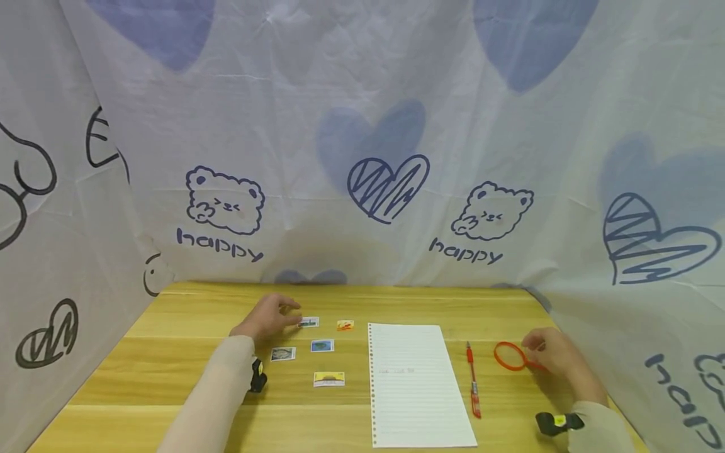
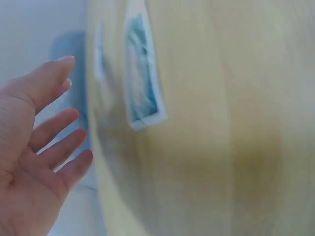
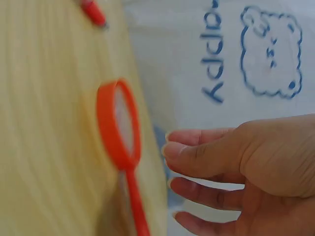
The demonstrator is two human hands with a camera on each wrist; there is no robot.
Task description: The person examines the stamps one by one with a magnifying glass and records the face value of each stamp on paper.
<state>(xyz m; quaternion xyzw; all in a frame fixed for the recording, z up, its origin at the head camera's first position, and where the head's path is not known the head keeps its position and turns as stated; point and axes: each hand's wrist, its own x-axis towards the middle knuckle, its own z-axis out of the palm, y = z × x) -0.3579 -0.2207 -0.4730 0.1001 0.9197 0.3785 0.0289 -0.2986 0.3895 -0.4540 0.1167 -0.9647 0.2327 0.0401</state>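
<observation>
My left hand (image 1: 270,316) is just left of a stamp (image 1: 309,322) at the back of the table, its fingertips close to that stamp's edge. In the left wrist view its fingers (image 2: 58,129) are spread and relaxed, with nothing between them. A red magnifying glass (image 1: 510,356) lies on the right side of the table. Beside its handle is my right hand (image 1: 555,355), and the right wrist view shows loosely bent fingers (image 3: 204,194) apart from the red handle (image 3: 136,206). More stamps lie near the left hand: a grey one (image 1: 283,354), a blue one (image 1: 323,345) and an orange one (image 1: 345,325).
A yellow stamp (image 1: 329,379) lies nearer the front. Lined paper (image 1: 419,402) with faint writing occupies the middle of the wooden table (image 1: 113,384). Between paper and magnifying glass lies a red pen (image 1: 473,380). A printed cloth (image 1: 306,126) hangs behind and along both sides.
</observation>
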